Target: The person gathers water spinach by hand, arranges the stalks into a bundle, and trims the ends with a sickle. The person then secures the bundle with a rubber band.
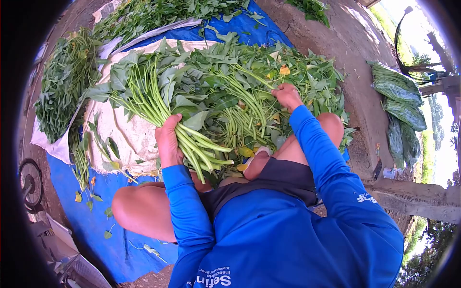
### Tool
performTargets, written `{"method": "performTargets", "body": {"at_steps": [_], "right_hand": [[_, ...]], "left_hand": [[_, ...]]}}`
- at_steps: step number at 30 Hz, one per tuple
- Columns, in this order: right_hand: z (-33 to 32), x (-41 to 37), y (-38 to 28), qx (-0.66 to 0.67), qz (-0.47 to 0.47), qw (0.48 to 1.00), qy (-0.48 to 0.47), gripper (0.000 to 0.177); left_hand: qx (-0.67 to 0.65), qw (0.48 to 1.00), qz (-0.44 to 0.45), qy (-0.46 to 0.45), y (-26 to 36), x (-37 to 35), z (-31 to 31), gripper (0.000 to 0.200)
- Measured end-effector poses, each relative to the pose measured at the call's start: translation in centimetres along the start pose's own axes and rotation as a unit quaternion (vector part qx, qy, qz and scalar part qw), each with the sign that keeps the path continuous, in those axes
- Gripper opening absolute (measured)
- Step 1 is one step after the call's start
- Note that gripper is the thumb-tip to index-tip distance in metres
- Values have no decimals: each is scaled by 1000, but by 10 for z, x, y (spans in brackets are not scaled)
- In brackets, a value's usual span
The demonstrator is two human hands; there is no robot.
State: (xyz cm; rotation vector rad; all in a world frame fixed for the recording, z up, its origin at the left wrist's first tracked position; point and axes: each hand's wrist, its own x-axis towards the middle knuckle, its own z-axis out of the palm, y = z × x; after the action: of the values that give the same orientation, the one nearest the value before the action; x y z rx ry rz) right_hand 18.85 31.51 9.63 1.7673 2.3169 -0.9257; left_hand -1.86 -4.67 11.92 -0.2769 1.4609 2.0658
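Note:
A bunch of long green stems with leaves [156, 103] is held in my left hand [169, 139], whose fingers wrap round it; the cut ends point down and right, over my lap. To the right, my right hand [287, 96] has its fingers closed at the end of a green stem [254, 77], above the big pile of leafy stems [230, 105]. A yellow-orange leaf [285, 70] lies on the pile just above that hand. The pile reaches to my crossed legs.
Beneath the greens are a pale sack [127, 139] and a blue tarp [77, 187]. More leafy heaps stand at the left [65, 91] and the top [158, 17]. Packed green bundles [396, 91] lie at the right. A wheel [30, 185] is at the far left.

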Motion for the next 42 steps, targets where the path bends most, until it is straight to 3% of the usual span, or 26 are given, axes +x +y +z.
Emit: {"method": "performTargets", "body": {"at_steps": [1, 5, 8, 9, 13, 17, 20, 24, 28, 32, 36, 39, 42], "right_hand": [[-3, 0, 2, 1, -23, 999, 25, 54], [-51, -35, -18, 332, -62, 940, -46, 55], [-68, -63, -37, 278, -34, 959, 42, 45], [-79, -52, -25, 272, -38, 961, -38, 38], [-123, -71, -29, 324, -73, 939, -93, 30], [-135, -97, -36, 409, -129, 902, -50, 14], [-119, -106, -40, 439, -181, 880, 6, 16], [-88, -117, -64, 415, -303, 851, 113, 20], [-58, -122, -79, 345, -364, 849, 166, 23], [0, -152, -87, 349, -354, 865, 64, 25], [80, -179, -50, 270, -217, 925, -158, 34], [95, -184, -48, 234, -101, 949, -188, 37], [118, -171, -32, 203, -197, 938, -202, 39]], "left_hand": [[6, 1000, -1, -11, -2, 2, -2, 24], [2, 999, 4, -36, -6, 0, 2, 24], [20, 998, -23, -56, -9, 4, 2, 24], [25, 998, -31, -55, -5, -1, 5, 24], [32, 997, -38, -62, -4, -4, 6, 28], [24, 997, -23, -71, -8, -4, 9, 28], [33, 997, -18, -74, -13, -4, 10, 28], [10, 997, -1, -78, -22, -7, 15, 29], [-3, 997, 1, -76, -19, -20, 26, 39], [-38, 993, -2, -112, -48, -7, 26, 40], [-113, 982, -53, -139, -83, -5, 27, 36], [-112, 980, -82, -145, -102, -1, 17, 33], [-109, 977, -124, -138, -124, 2, 7, 34]]}}
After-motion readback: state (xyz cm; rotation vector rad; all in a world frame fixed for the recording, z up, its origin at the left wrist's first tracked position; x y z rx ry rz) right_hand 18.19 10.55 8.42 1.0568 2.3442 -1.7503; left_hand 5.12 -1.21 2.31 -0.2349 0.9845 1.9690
